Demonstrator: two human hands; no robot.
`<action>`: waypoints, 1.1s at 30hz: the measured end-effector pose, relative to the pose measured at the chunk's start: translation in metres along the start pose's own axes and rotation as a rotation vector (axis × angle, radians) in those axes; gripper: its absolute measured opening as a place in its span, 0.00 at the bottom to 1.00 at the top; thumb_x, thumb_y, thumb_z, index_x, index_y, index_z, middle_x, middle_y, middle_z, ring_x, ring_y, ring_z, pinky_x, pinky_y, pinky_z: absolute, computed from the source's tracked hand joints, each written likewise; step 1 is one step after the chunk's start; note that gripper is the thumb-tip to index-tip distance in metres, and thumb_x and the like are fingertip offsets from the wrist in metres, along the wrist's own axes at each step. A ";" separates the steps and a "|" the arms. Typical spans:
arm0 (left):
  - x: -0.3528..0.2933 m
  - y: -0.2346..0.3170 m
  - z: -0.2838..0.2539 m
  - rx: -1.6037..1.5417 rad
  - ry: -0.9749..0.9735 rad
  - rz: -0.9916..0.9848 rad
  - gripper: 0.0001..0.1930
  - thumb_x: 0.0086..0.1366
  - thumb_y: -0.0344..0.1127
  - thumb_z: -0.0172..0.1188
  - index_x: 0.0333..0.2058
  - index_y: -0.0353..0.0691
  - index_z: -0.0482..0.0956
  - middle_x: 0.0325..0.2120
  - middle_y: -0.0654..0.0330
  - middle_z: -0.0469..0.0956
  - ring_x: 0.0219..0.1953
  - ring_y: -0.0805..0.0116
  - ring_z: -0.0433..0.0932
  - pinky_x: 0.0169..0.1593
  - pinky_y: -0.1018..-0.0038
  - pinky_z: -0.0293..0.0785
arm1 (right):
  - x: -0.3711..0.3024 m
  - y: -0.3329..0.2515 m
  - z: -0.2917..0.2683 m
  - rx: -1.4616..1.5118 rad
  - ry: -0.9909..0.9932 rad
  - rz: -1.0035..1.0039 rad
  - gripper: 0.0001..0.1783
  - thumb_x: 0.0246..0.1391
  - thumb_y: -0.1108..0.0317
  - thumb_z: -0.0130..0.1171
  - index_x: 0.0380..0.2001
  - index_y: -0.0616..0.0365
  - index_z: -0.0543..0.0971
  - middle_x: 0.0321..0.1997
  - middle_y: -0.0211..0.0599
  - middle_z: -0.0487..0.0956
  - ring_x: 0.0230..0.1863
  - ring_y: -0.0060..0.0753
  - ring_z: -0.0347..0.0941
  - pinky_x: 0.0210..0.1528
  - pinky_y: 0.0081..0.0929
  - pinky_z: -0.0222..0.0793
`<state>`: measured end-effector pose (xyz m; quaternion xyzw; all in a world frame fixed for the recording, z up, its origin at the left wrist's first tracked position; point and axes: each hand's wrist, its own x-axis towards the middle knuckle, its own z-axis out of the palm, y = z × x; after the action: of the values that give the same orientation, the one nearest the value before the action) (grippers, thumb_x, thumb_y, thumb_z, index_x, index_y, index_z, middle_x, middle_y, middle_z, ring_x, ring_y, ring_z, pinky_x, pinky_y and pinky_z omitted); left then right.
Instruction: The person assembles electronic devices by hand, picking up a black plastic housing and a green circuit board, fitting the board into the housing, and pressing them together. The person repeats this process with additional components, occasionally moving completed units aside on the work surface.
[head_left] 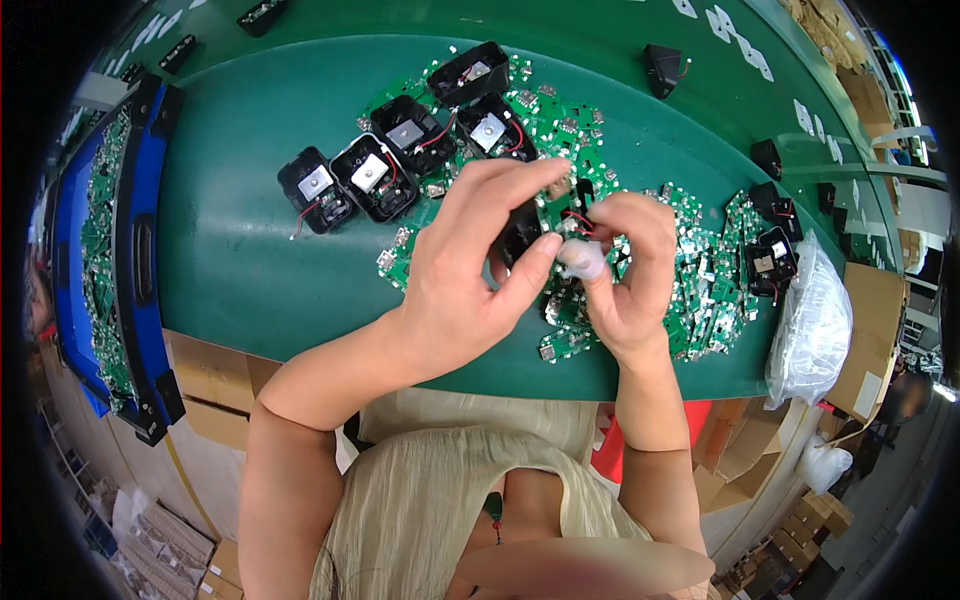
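My left hand (465,265) is closed around a small black plastic housing (518,232), tilted above the table. A green circuit board (556,208) sits against the housing's right side, close to my left thumb and index finger. My right hand (632,270) is pinched at the board's right edge, where thin red wires (577,222) show between the fingers. A whitish cover wraps the right thumb tip. The wires' ends are hidden by the fingers. Beneath both hands lies a spread pile of loose green circuit boards (700,285).
Several open black housings with red wires (372,175) stand on the green table (240,260) at the back left. More housings (770,262) and a clear plastic bag (812,320) lie at the right. A blue-and-black bin of boards (150,270) stands at the left edge.
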<state>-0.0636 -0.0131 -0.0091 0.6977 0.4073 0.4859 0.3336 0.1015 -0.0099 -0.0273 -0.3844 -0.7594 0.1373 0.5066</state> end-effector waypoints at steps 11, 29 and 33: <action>-0.003 0.006 0.002 0.053 -0.029 0.068 0.18 0.54 0.24 0.56 0.46 0.33 0.70 0.41 0.49 0.71 0.41 0.55 0.74 0.42 0.70 0.71 | -0.004 -0.019 0.001 0.773 -0.112 0.743 0.19 0.56 0.68 0.52 0.48 0.60 0.61 0.42 0.34 0.70 0.37 0.18 0.67 0.36 0.16 0.65; -0.002 -0.007 -0.001 -0.145 -0.263 -0.217 0.26 0.58 0.21 0.48 0.56 0.34 0.56 0.49 0.51 0.63 0.49 0.65 0.66 0.52 0.74 0.63 | 0.003 -0.022 -0.008 0.714 -0.075 0.751 0.17 0.55 0.76 0.48 0.48 0.58 0.63 0.20 0.28 0.67 0.17 0.15 0.63 0.18 0.14 0.59; -0.004 -0.013 0.002 -0.428 -0.155 -0.444 0.17 0.61 0.24 0.47 0.51 0.34 0.63 0.42 0.60 0.69 0.44 0.75 0.68 0.48 0.79 0.65 | 0.003 -0.026 -0.009 0.759 -0.077 0.793 0.14 0.56 0.76 0.47 0.45 0.57 0.61 0.21 0.28 0.67 0.18 0.15 0.63 0.17 0.13 0.58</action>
<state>-0.0654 -0.0110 -0.0227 0.5408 0.4116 0.4210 0.6007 0.0974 -0.0269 -0.0053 -0.4263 -0.4716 0.5958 0.4909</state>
